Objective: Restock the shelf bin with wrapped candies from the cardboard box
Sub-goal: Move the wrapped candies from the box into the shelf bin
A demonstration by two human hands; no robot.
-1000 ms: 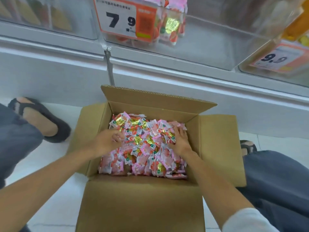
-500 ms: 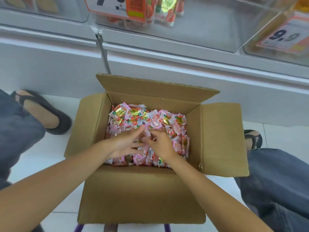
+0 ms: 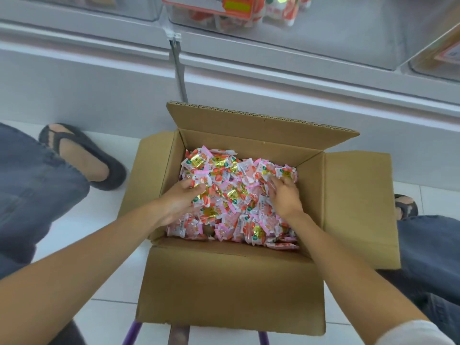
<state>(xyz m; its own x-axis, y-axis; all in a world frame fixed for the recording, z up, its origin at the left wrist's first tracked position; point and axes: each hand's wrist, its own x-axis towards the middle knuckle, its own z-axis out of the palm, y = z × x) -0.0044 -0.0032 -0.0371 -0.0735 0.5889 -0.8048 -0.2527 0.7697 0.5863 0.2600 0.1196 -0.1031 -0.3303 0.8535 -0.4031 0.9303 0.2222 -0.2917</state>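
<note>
**Both hands deep in the box**

The open cardboard box [image 3: 231,282] fills mid-frame, below the clear shelf bin [image 3: 323,28] at the top edge. It holds heaped wrapped candies [image 3: 236,195]. The left hand [image 3: 179,202] curls around some at the pile's left. The right hand [image 3: 286,195] buries its fingers at the upper right, so its grip cannot be told.

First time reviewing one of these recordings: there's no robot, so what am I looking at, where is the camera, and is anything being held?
No machine here: a person works bare-handed, and the single camera sits on their head, looking down past both forearms. An open cardboard box in front of them is full of wrapped candies. The left hand curls its fingers round some candies; the right hand lies spread on the pile, gripping nothing. The clear shelf bin to be refilled is above.
</note>
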